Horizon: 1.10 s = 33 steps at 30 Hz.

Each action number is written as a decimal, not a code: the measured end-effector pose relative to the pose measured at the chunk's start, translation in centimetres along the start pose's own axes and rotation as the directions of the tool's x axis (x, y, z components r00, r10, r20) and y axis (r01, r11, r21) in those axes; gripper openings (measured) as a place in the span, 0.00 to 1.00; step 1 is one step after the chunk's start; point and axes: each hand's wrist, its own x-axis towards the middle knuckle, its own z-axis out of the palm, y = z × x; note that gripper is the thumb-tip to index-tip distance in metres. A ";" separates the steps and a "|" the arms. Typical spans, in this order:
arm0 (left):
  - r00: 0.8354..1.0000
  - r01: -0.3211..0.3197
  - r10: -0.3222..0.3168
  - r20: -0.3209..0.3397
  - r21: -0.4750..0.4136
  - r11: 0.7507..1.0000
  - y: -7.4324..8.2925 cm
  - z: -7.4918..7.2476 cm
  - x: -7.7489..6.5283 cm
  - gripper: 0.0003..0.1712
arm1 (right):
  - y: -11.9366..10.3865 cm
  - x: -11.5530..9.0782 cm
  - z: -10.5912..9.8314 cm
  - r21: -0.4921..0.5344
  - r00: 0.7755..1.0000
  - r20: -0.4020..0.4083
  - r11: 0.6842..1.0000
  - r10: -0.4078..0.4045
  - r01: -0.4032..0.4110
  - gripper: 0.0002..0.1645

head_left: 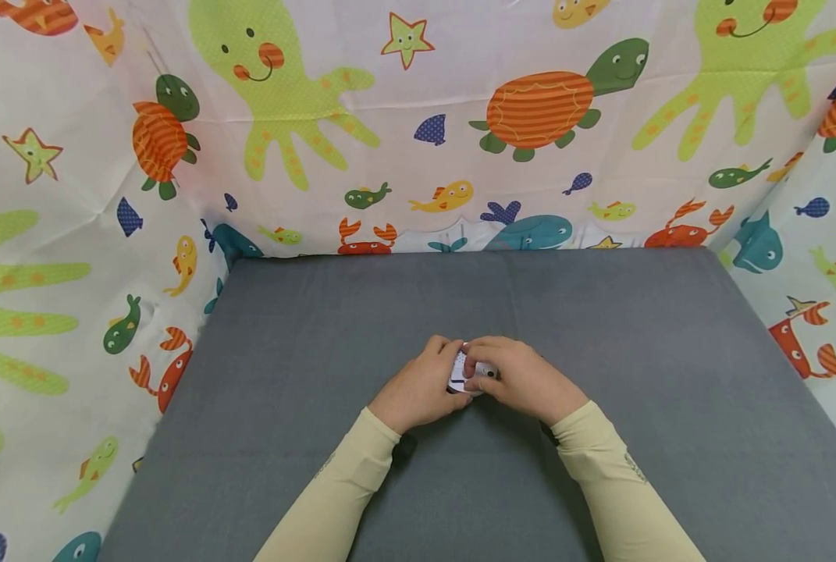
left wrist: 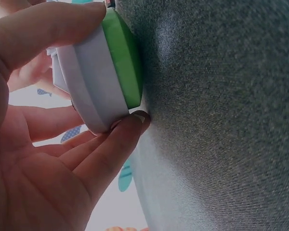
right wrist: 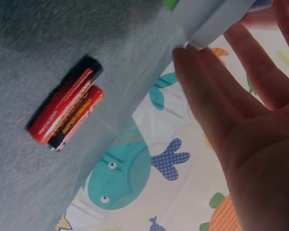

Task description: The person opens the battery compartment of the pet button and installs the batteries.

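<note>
A small device [head_left: 458, 373] with a white body and a green base [left wrist: 123, 57] is between both hands, close over the grey cloth. My left hand [head_left: 421, 388] grips it by its edges, the thumb on one side and the fingertips on the opposite side near the green base. From the other side my right hand [head_left: 526, 381] holds it, thumb and forefinger bent over its white face. That face carries small dots and dark marks, partly covered by fingers. In the right wrist view, two red-and-black batteries [right wrist: 67, 106] of different sizes lie side by side on the cloth.
Grey cloth [head_left: 284, 351] covers the table beneath both hands. A white curtain [head_left: 453, 86] printed with sea animals stands along the back and both sides. In the head view the batteries are hidden.
</note>
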 end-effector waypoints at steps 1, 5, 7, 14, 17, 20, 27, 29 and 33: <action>1.000 0.001 -0.001 0.000 -0.001 1.000 0.0 0.0 0.0 0.44 | -0.1 0.0 0.0 -0.010 1.000 -0.002 1.000 -0.002 0.002 0.08; 1.000 -0.002 0.002 -0.002 -0.015 1.000 0.0 0.0 0.0 0.45 | -0.5 0.0 0.0 -0.043 1.000 -0.006 0.999 0.000 0.000 0.11; 1.000 -0.008 0.008 -0.002 -0.016 1.000 0.0 0.0 0.0 0.44 | -0.7 -0.1 0.0 -0.050 1.000 -0.003 0.999 0.003 -0.003 0.11; 1.000 -0.002 0.002 -0.009 -0.020 1.000 -0.1 0.3 0.1 0.47 | 0.1 -1.4 -0.8 -0.025 0.996 -0.069 0.998 0.062 -0.064 0.07; 1.000 0.003 -0.004 -0.008 -0.012 1.000 -0.2 0.3 0.2 0.47 | 1.4 -2.9 -1.5 -0.027 0.985 -0.118 0.991 0.124 -0.128 0.11; 1.000 0.023 -0.023 -0.011 -0.009 1.000 -0.2 0.3 0.2 0.46 | 3.1 -4.9 -2.1 -0.052 0.972 -0.141 0.979 0.190 -0.199 0.12; 0.999 0.046 -0.046 0.002 -0.017 0.999 -0.2 0.2 0.2 0.47 | 5.7 -8.7 -2.7 -0.129 0.938 -0.160 0.936 0.307 -0.328 0.12; 0.999 0.047 -0.047 0.006 -0.020 0.999 -0.1 0.3 0.2 0.47 | 6.0 -9.2 -2.8 -0.143 0.930 -0.153 0.924 0.334 -0.356 0.11; 0.999 0.052 -0.052 0.013 -0.022 0.998 0.3 0.3 0.2 0.48 | 6.3 -9.7 -3.1 -0.146 0.917 -0.133 0.907 0.377 -0.394 0.10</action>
